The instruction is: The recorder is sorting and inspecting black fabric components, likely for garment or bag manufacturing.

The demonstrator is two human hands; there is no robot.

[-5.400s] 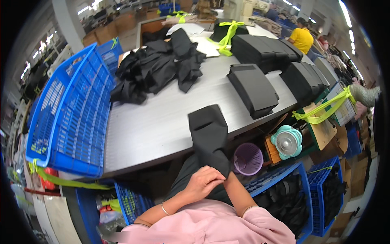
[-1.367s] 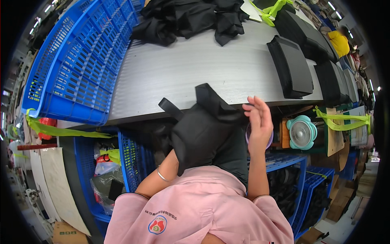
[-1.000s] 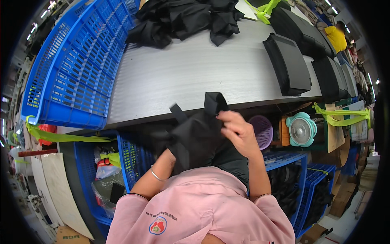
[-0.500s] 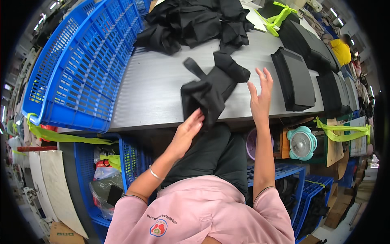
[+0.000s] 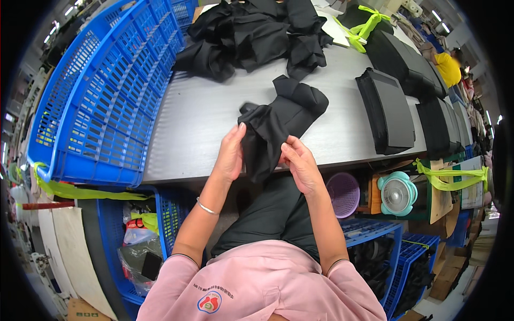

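A crumpled black fabric piece [image 5: 267, 125] lies partly on the grey table and hangs over its front edge toward my lap. My left hand [image 5: 232, 152] grips its left side, fingertips behind the cloth. On the right side, my right hand [image 5: 300, 163] pinches the edge of the same piece between thumb and fingers. The far end of the fabric, folded and boxy, rests on the tabletop. What kind of article it is, I cannot make out.
A heap of black fabric pieces [image 5: 257, 35] lies at the table's back. Flat stacked black pieces [image 5: 385, 109] line the right side. A tall blue crate [image 5: 115, 101] stands at left. Below the table are a purple basket [image 5: 343, 195], a small fan [image 5: 397, 193] and blue crates [image 5: 399, 235].
My right hand has come down and left from above the table to grip the fabric. My left hand has moved slightly up and left, onto the cloth's left side.
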